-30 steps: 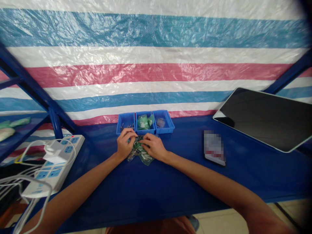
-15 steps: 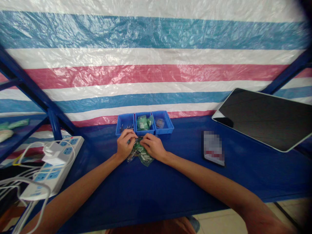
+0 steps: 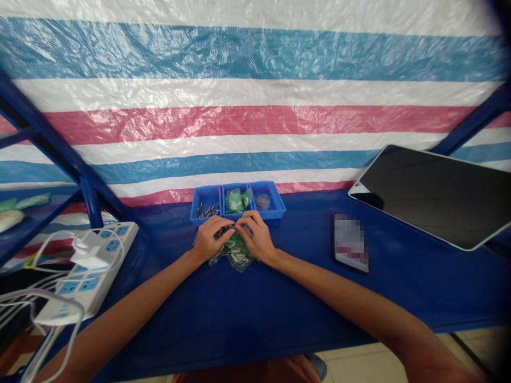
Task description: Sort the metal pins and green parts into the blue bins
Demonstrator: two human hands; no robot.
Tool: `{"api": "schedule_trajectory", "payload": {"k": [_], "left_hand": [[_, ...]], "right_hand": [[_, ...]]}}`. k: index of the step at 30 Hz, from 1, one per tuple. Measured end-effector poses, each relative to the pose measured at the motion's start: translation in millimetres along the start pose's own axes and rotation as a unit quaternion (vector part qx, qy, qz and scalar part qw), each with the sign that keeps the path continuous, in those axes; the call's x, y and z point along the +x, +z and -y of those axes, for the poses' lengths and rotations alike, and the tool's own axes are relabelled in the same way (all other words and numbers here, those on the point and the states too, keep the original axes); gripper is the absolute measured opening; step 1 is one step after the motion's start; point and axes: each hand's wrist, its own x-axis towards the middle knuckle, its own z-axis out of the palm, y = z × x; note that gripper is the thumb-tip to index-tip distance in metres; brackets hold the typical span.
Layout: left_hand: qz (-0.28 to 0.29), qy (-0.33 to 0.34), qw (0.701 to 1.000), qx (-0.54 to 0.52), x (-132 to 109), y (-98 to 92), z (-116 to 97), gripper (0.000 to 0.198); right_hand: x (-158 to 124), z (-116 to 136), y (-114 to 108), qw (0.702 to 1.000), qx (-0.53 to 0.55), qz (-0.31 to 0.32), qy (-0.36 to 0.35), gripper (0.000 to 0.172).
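Observation:
My left hand (image 3: 210, 238) and my right hand (image 3: 256, 237) meet fingertip to fingertip just in front of three blue bins. Both are closed in a pinch; what they hold is too small to name. Beneath them on the blue table lies a green plastic bag (image 3: 240, 256) with small metallic pieces, and a clear bag (image 3: 217, 256) beside it on the left. Thin dark and silvery pieces lie in the left bin (image 3: 194, 214). The middle bin (image 3: 238, 216) holds a green bag (image 3: 235, 201), and the right bin (image 3: 278, 214) holds small clear packets (image 3: 262, 201).
A phone (image 3: 350, 244) lies right of my hands on the blue table (image 3: 295, 314). Behind it a dark-screened panel (image 3: 435, 194) leans at the right. At the left are a power strip (image 3: 93, 292) with a white charger (image 3: 91, 252) and cables. A striped sheet (image 3: 255, 119) hangs behind.
Both hands have shifted slightly, the right one up toward the bins, and their fingertips have come together. More of the pieces in the left bin now shows.

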Motion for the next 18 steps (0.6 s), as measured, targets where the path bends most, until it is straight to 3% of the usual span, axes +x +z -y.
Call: {"api": "schedule_trajectory", "payload": {"k": [12,18], "left_hand": [[-0.016,-0.008,0.999,0.03,3.3,2.5,-1.6,0.014],[-0.037,-0.006,0.999,0.023,1.9,3.4,1.8,0.009]], "right_hand": [[1.8,-0.7,-0.2,0.994,0.056,-0.048,0.081,0.016],[1.1,0.0,-1.1,0.992,0.08,-0.03,0.093,0.018]]}}
